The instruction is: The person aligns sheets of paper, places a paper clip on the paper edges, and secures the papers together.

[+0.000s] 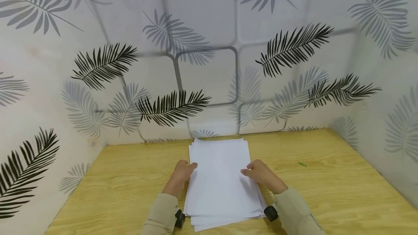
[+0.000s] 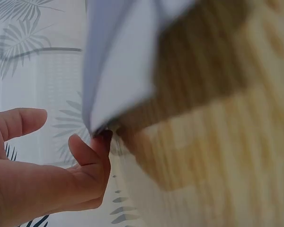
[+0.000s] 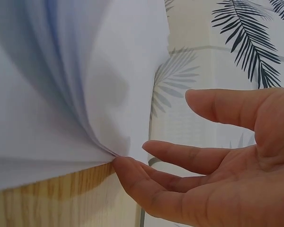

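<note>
A stack of white paper sheets (image 1: 222, 180) lies on the wooden table, its layers slightly out of line at the lower edge. My left hand (image 1: 182, 174) is at the stack's left side. In the left wrist view, the fingertips (image 2: 103, 142) touch the edge of the paper (image 2: 128, 71), and the thumb stands apart from it. On the opposite side is my right hand (image 1: 262, 174). The right wrist view shows its fingertips (image 3: 125, 165) against the edge of the sheets (image 3: 123, 94), which bow and fan there; that thumb, too, is clear of the paper.
A small green paper clip (image 1: 302, 164) lies on the table (image 1: 326, 191) to the right of the stack. Leaf-patterned walls (image 1: 209, 75) border the table at the back and both sides. Each wrist wears a dark device (image 1: 270, 213).
</note>
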Motion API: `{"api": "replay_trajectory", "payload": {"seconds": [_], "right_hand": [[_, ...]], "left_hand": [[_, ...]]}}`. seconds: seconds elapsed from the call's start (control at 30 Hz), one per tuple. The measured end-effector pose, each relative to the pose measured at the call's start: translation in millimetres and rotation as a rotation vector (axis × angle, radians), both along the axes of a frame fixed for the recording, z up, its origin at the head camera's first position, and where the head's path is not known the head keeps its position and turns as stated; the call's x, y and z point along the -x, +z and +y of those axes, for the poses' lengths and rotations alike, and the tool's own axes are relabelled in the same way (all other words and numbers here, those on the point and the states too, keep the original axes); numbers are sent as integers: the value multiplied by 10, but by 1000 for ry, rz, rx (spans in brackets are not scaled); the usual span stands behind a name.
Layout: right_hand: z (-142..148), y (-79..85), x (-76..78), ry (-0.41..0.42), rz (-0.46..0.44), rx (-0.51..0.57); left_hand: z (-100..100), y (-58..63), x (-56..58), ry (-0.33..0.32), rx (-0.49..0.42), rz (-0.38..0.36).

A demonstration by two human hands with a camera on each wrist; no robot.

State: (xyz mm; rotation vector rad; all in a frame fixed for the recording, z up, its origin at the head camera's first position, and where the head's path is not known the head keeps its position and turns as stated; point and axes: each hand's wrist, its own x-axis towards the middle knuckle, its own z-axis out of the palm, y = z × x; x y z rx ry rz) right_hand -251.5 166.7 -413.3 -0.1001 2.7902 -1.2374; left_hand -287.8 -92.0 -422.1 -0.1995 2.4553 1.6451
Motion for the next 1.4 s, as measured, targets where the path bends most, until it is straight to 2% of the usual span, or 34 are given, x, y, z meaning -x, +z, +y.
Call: {"api": "replay_trajectory", "payload": {"seconds": [0.1, 0.27, 0.5, 0.7, 1.03, 1.4], "right_hand": [[9, -10, -4, -6, -29, 48], [36, -22, 10, -10, -73, 138], [53, -5, 37, 5, -39, 79], [66, 7, 34, 20, -35, 117], [86, -21, 15, -3, -42, 92], [157, -30, 69, -11, -46, 67]], "left_hand": [[6, -18, -3, -26, 14, -4], [53, -9, -16, -114, -4, 26], [114, 77, -81, -190, -71, 112], [138, 144, -126, -255, -101, 152], [204, 313, -269, -297, -159, 199], [278, 472, -404, -325, -177, 285]]}}
